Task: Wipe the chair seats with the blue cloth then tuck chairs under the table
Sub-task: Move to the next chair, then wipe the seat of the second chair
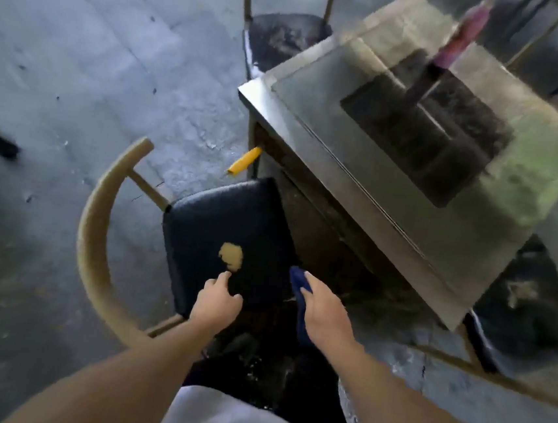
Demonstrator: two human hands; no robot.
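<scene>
dark blue cloth (298, 293), bunched in right hand (324, 313)

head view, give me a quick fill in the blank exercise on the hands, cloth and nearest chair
1. The blue cloth is held in the person's ____ hand.
2. The left hand hovers over the chair seat holding ____.
3. The worn patch on the dark seat shows a ____ colour.
4. The nearest chair's backrest is ____ in shape.

Missing words: right; nothing; tan; curved
</scene>
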